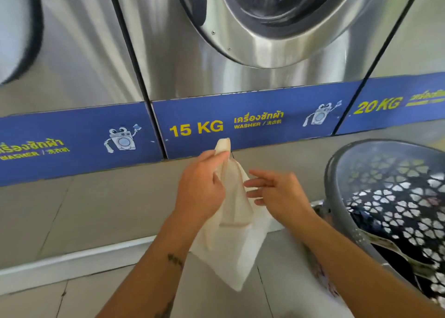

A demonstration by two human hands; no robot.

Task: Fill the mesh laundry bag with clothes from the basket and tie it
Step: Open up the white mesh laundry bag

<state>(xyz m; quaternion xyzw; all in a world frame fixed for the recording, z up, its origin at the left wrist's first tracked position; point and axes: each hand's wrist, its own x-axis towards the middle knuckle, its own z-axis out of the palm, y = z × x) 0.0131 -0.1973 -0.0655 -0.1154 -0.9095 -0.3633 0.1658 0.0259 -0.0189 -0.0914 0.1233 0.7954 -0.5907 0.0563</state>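
Left hand: closed on the upper edge of the mesh laundry bag, thumb and fingers pinching a fold of cloth that stands up above the knuckles. The pinch carries the whole bag.
Right hand: fingers loosely spread, holding nothing, fingertips at the bag's right edge; contact cannot be confirmed. Judged purpose: to find and part the bag's mouth.
Mesh laundry bag: pale cream, limp and flat, hanging from the left hand in front of the person, clear of the floor. It appears to hold no clothes. No drawstring can be made out.
Basket: grey perforated plastic, tipped toward the person at the right, just beside the right forearm, within easy reach for transfers.
Clothes: dark items inside the basket, visible through its perforated wall.
Surroundings: steel washer marked 15 KG directly ahead.
Task stage (judgement): opening the bag; filling and tying not yet done.
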